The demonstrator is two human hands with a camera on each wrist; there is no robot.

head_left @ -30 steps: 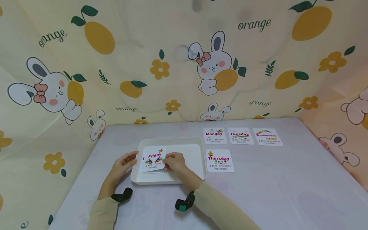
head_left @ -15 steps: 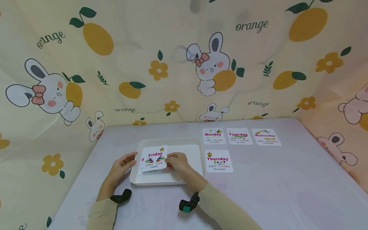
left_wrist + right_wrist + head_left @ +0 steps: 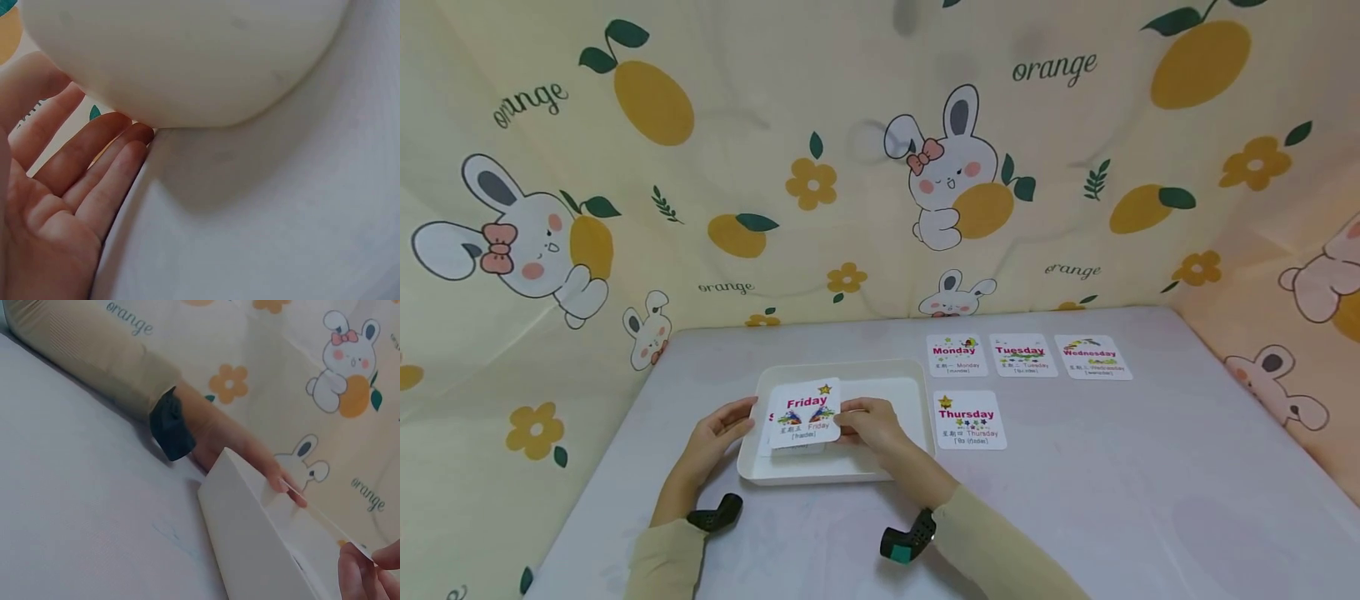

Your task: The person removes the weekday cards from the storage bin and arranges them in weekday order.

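Observation:
My right hand [image 3: 874, 429] pinches the right edge of the white Friday card [image 3: 805, 412], tilted over the tray. In the right wrist view, the fingers [image 3: 359, 575] hold this thin card [image 3: 334, 525] from the near side. Beneath it lies another card [image 3: 766, 443], mostly hidden, with a red letter peeking out at its left. Both are at the left part of the white tray [image 3: 895, 400]. My left hand [image 3: 711, 442] rests against the tray's left side, its fingers extended to the outer wall [image 3: 187, 75] in the left wrist view.
Right of the tray lie the Monday [image 3: 955, 356], Tuesday [image 3: 1022, 356] and Wednesday [image 3: 1092, 357] cards in a row, with the Thursday card [image 3: 968, 420] below Monday. A printed rabbit-and-orange cloth [image 3: 850, 125] stands behind the pale table [image 3: 1112, 500].
My right hand has shifted slightly to the right with the Friday card, which has lifted a little off the card under it. The left hand stays at the tray.

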